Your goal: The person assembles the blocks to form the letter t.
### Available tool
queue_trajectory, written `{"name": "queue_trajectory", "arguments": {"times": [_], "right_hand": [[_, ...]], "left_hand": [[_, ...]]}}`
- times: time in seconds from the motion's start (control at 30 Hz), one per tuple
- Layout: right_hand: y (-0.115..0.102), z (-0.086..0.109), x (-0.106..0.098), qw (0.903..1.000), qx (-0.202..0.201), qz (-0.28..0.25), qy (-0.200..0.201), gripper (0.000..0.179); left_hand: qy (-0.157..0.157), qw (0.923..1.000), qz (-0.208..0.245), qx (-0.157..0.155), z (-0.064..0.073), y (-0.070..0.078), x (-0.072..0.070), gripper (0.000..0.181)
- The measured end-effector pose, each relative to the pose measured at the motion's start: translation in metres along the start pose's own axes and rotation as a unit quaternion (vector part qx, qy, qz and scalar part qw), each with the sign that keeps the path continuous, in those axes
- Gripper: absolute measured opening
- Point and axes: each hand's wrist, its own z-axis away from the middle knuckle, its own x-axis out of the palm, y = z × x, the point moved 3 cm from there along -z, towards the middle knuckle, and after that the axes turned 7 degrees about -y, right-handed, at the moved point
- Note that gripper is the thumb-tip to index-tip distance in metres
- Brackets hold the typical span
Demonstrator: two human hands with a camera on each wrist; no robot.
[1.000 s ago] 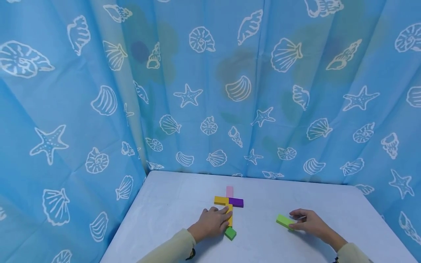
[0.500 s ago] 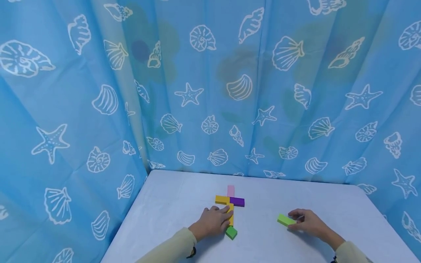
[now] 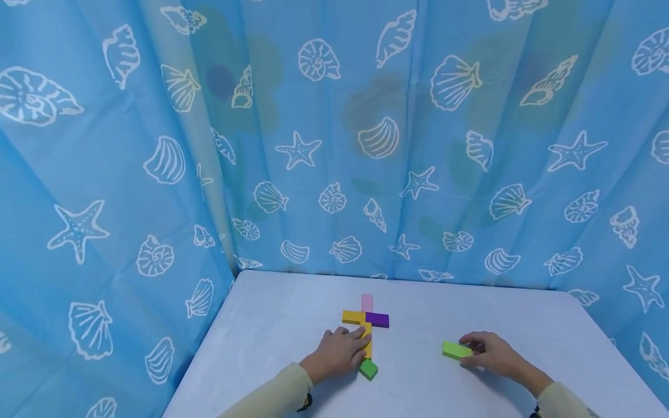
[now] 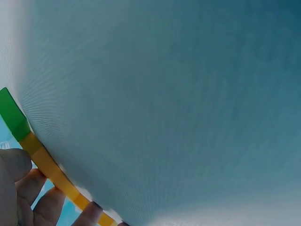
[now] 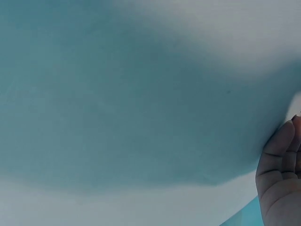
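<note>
In the head view my left hand [image 3: 338,351] rests on a yellow block [image 3: 368,342], fingers laid over its top and thumb by its near end. A green block [image 3: 368,370] sits turned at that end. The left wrist view shows my fingertips along the yellow block [image 4: 54,172], with the green block [image 4: 12,114] beyond. Another yellow block [image 3: 353,317], a purple block [image 3: 377,320] and a pink block [image 3: 367,302] adjoin the far end. My right hand [image 3: 492,352] pinches one end of a lime green block [image 3: 456,350] between thumb and fingers; the right wrist view hides the block.
White cloth [image 3: 413,377] covers the table under both hands. A blue curtain [image 3: 334,145] with white seashell prints hangs behind the table and along its left side.
The lime green block has turned slightly in my right hand, so its long side lies more crosswise. My left hand stays in place on the yellow block.
</note>
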Motion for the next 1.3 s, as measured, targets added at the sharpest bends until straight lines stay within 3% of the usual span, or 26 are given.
{"name": "queue_trajectory", "arguments": {"times": [0.77,1.3], "right_hand": [[-0.011,-0.001,0.014,1.0000,-0.005,-0.006,-0.001,0.030],[-0.047,0.001,0.039,0.9992,-0.032,0.024,-0.002,0.024]], "left_hand": [[0.008,0.9999,-0.001,0.007,0.000,0.001,-0.001,0.048],[0.005,0.9999,0.008,0.005,0.001,0.000,0.000,0.048]]}}
